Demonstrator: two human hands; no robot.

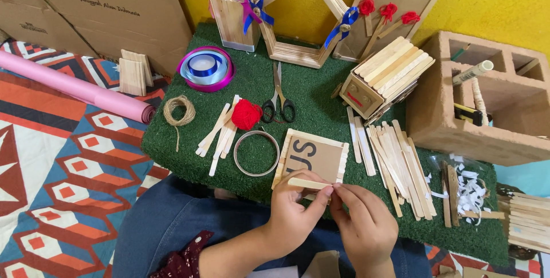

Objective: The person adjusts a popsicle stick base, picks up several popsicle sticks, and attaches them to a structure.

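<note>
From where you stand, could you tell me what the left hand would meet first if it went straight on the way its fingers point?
Probably the cardboard square edged with sticks, just beyond the wooden stick the left hand pinches; depth is unclear, so it might pass above it.

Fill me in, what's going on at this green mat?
A person sits at a green mat with craft supplies. The left hand and right hand together hold one wooden stick by their fingertips, just above a cardboard square edged with sticks. A loose stick pile lies to the right, with scissors, red yarn and a metal ring to the left. Finished stick frames stand at the back.
</note>
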